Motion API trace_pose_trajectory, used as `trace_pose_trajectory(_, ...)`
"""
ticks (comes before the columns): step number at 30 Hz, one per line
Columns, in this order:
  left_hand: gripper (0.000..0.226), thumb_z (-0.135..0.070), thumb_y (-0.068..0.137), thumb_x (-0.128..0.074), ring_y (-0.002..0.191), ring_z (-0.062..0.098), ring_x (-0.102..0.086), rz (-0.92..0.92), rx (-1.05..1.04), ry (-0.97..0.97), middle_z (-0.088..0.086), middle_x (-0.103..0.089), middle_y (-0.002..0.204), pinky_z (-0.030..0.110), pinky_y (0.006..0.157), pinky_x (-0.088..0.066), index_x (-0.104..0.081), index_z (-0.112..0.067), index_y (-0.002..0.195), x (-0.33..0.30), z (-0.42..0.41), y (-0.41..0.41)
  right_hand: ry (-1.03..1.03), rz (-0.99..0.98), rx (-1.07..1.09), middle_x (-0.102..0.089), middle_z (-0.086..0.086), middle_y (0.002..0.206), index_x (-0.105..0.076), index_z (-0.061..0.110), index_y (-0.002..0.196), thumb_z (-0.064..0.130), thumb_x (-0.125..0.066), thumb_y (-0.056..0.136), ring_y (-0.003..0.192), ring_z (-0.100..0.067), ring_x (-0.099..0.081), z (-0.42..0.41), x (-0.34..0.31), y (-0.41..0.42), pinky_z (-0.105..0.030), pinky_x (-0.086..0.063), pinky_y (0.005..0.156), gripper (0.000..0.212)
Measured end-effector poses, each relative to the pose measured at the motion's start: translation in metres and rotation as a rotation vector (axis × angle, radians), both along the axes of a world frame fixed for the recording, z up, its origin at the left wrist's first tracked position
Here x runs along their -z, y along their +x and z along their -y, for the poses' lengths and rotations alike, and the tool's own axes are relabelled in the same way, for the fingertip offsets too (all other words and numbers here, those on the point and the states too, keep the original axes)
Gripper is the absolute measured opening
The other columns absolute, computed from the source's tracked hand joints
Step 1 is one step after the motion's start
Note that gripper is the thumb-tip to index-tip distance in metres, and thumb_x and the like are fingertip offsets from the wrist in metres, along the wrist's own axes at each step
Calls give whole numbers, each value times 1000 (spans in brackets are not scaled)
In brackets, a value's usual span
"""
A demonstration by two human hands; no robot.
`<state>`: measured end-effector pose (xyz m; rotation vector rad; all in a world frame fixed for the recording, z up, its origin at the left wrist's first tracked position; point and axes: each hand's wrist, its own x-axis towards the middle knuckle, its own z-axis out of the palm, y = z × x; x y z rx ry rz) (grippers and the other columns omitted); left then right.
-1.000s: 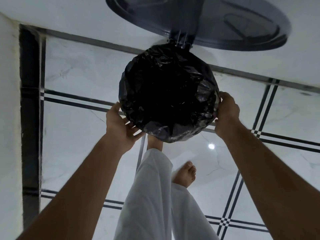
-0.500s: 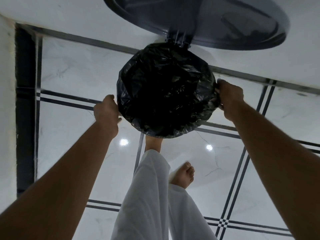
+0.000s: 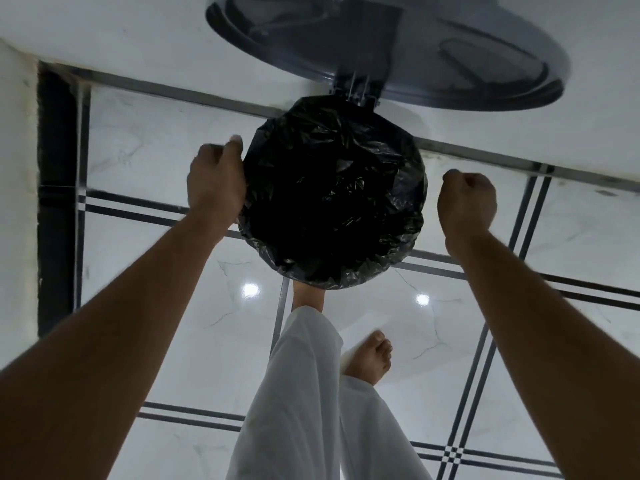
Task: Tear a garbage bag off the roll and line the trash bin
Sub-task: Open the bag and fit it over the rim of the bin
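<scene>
Garbage bag, black and crinkly, lines the round trash bin, its glossy plastic folded out over the rim. The bin stands on the polished white marble floor, crossed by thin dark inlay lines, beside a white wall. Its grey round lid stands open. The left hand touches the bag's edge, fingers curled; whether it grips is unclear. The right hand is a closed fist, apart from the bag.
</scene>
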<state>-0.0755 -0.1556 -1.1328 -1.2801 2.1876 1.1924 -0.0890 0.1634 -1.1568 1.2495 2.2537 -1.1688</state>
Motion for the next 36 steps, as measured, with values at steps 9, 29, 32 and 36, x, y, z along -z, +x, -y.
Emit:
trace_pose_trajectory(9, 44, -47, 108, -45, 131, 31, -56, -232, 443, -361, 7, -66, 133, 47, 113, -39, -66, -16, 130, -30, -22, -6, 27, -287, -131, -69, 10, 120, -71, 18, 131, 40, -60, 106, 123, -19, -63, 63, -53, 30, -39, -48, 112, 35)
trace_pose_trajectory(29, 26, -24, 105, -58, 116, 25, -61, -667, 660, -359, 7, -71, 125, 40, 101, -49, -73, -9, 120, -143, -65, 76, 111, -506, -380, -66, -5, 145, -72, 15, 132, 42, -47, 114, 141, -27, -50, 77, -146, 84, -7, -21, 114, 41)
trace_pose_trajectory(32, 25, -30, 100, -62, 109, 25, -69, -383, 691, -286, 0, -74, 121, 41, 100, -56, -74, -18, 118, -132, -63, 123, -4, -345, -395, -72, 1, 136, -74, 20, 133, 37, -62, 110, 129, -19, -60, 72, -136, 135, -19, -44, 110, 31)
trace_pose_trajectory(36, 11, -21, 100, -73, 101, 4, -70, -115, 238, 104, -15, -74, 109, 19, 91, -56, -75, -28, 108, -186, -77, 144, -255, -176, -147, -79, 12, 104, -78, 27, 106, 30, -71, 106, 99, -5, -73, 64, -190, 159, -27, -58, 89, 7)
